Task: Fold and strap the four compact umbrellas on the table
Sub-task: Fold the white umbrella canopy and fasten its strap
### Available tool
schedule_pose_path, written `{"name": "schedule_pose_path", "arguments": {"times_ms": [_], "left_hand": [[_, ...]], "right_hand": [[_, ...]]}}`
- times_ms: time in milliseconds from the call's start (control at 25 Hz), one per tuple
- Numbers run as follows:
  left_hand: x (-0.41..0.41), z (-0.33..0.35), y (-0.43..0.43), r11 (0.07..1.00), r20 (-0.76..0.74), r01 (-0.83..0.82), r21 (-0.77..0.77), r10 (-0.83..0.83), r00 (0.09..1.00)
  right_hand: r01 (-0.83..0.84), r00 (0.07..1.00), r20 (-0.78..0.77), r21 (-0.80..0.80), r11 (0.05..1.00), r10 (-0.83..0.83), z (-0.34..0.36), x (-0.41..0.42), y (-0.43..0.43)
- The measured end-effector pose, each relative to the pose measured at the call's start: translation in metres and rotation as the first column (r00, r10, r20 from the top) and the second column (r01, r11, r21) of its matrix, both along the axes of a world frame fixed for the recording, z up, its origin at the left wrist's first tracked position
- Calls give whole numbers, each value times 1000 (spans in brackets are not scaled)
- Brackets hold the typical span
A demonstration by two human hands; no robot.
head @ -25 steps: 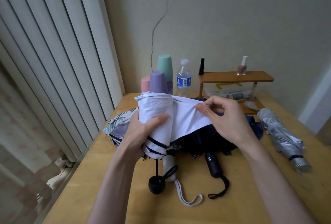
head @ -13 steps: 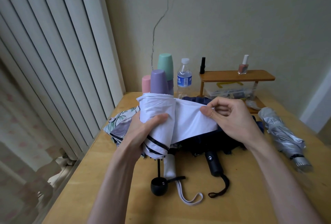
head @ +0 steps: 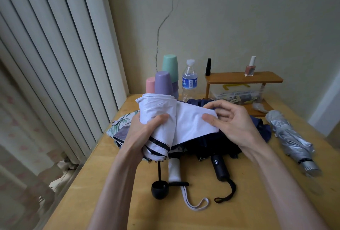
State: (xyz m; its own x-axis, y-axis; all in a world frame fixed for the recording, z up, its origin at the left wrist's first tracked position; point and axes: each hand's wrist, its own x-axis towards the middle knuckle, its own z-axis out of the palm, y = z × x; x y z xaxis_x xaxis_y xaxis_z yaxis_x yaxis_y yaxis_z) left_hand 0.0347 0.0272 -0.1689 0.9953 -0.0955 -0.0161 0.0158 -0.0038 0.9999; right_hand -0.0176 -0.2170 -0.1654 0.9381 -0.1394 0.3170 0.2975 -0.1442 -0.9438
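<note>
Between both hands, white black-banded umbrella (head: 165,117), half-rolled

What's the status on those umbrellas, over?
Left hand grips white umbrella, canopy bunched. Right hand pinches its loose flap. Navy umbrella lies unfolded underneath.

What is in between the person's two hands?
A flat flap of the white fabric umbrella with black edge stripes spans from the left hand, gripping the rolled part, to the right hand, pinching its edge. The head view shows it.

left hand (head: 145,130) grips white umbrella (head: 160,112) | right hand (head: 231,121) pinches its canopy flap
</note>
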Motion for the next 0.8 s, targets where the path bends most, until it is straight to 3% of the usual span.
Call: {"name": "schedule_pose_path", "arguments": {"times_ms": [360, 480, 600, 800], "left_hand": [[0, 0, -11, 998, 0, -64, -18, 64, 998], [3, -1, -7, 997, 7, -72, -17, 72, 997], [4, -1, -1, 996, 8, -79, -49, 79, 997], [4, -4, -2, 994, 8, -92, -52, 92, 996]], "right_hand": [[325, 943, 122, -155, 933, -309, -16, 13, 3], [290, 957, 40, -35, 956, -289, -11, 6, -1], [132, 983, -128, 19, 991, -128, -6, 3, -2], [180, 981, -80, 18, 983, -178, -12, 7, 6]]}}
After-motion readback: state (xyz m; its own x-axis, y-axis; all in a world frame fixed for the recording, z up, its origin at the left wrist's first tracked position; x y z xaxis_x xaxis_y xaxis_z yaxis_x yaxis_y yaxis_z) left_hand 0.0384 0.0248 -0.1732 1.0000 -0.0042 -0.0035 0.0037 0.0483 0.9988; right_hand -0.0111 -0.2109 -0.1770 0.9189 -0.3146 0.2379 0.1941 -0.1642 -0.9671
